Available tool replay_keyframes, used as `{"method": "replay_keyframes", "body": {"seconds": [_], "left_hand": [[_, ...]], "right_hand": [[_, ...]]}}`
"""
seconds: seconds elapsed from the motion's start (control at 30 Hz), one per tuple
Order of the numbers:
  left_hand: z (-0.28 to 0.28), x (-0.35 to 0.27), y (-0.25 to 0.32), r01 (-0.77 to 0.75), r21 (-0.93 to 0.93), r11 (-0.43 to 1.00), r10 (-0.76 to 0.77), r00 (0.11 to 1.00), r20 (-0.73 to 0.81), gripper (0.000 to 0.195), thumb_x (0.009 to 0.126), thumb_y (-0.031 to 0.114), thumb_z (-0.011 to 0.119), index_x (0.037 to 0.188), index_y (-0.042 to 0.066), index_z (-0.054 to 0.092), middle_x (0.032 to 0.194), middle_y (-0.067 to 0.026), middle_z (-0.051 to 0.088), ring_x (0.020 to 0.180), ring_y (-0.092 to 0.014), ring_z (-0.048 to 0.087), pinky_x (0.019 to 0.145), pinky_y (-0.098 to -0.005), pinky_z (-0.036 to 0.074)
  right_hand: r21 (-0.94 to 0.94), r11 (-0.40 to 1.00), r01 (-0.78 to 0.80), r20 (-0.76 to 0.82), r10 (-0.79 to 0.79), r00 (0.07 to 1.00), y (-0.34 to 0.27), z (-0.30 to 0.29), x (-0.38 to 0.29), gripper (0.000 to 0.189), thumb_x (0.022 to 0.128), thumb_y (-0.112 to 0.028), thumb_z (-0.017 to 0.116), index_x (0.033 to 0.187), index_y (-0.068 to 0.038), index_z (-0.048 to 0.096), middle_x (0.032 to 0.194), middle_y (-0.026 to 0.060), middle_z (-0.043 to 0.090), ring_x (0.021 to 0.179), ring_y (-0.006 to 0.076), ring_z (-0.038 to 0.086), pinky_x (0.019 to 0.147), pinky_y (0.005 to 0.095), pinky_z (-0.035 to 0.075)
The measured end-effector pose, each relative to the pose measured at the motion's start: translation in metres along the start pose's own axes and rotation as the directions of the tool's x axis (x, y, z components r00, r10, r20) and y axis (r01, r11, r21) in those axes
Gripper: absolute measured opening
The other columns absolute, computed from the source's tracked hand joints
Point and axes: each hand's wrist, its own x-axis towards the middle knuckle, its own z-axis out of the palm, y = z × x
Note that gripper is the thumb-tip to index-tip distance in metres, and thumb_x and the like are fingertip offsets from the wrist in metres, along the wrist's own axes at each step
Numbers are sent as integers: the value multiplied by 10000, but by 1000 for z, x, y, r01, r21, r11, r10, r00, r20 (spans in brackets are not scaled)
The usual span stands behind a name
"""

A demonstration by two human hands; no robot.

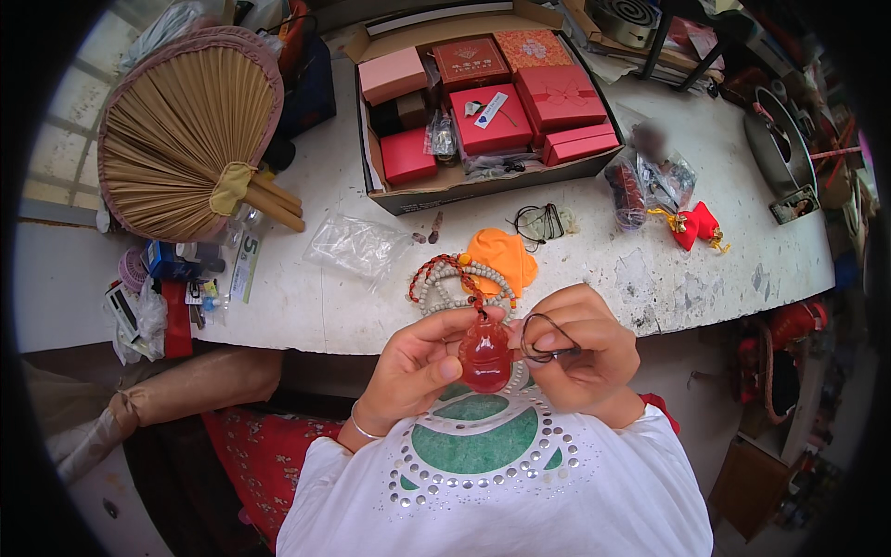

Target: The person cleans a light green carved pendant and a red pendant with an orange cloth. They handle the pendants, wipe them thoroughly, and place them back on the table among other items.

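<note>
Close to my chest, my left hand (421,369) grips a glossy red carved pendant (485,355) between thumb and fingers. From the pendant's top a red-and-dark braided cord (472,284) runs up onto the table. My right hand (585,344) pinches a looped dark thin cord (550,338) just right of the pendant; whether that cord joins the pendant is hidden. Just beyond my hands lie a pale grey bead string (435,296) and a crumpled orange cloth (502,254). Farther right is a pale green carved pendant (546,223) with black cord across it.
A black cardboard box (487,184) of red and pink gift boxes stands at the back. Left are a pleated hand fan (188,132) and a clear plastic bag (356,244). Small red pouches (696,226) and bagged items (626,195) lie right. The white table's (278,320) front edge is near me.
</note>
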Motion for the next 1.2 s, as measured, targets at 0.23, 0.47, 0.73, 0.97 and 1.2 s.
{"method": "replay_keyframes", "body": {"seconds": [0.23, 0.47, 0.73, 0.97, 1.2], "left_hand": [[-3, 0, 2, 44, -1, 999, -44, 999, 17, 614, 855, 235, 628, 1304, -81, 351, 1263, -211, 485, 1183, -270, 487, 993, -381, 398], [-1, 1, 2, 32, 3, 999, -32, 999, -1, 607, 856, 237, 627, 1300, -78, 359, 1264, -214, 483, 1183, -268, 487, 996, -384, 396], [-2, 0, 1, 26, -6, 1000, -26, 1000, -1, 599, 856, 231, 627, 1299, -73, 362, 1272, -207, 477, 1183, -266, 488, 996, -383, 396], [-3, 0, 1, 40, -9, 999, -39, 999, 15, 602, 856, 226, 627, 1300, -79, 356, 1271, -204, 478, 1184, -263, 486, 995, -380, 398], [1, 1, 0, 19, 1, 1000, -19, 1000, 2, 598, 856, 218, 628, 1302, -75, 357, 1258, -206, 488, 1181, -265, 489, 994, -378, 397]], "right_hand": [[61, 998, -7, -32, 9, 999, 3, 2, -3, 259, 622, 105, 641, 863, 22, 593, 811, 111, 637, 751, 236, 598, 672, 296, 493], [36, 999, 1, -14, -1, 1000, 2, 1, -1, 265, 618, 101, 649, 865, 18, 596, 815, 105, 640, 757, 233, 598, 672, 295, 494], [28, 1000, 5, -13, -5, 1000, 3, 1, -2, 265, 618, 101, 650, 864, 18, 598, 818, 107, 641, 758, 230, 596, 670, 296, 495], [52, 999, 3, -19, -2, 1000, 2, -1, -2, 251, 623, 92, 649, 857, 17, 600, 811, 113, 643, 751, 237, 597, 662, 301, 495], [26, 999, 26, 14, -27, 1000, 0, -3, 0, 271, 617, 86, 654, 872, 6, 608, 816, 107, 649, 762, 234, 601, 663, 301, 499]]}}
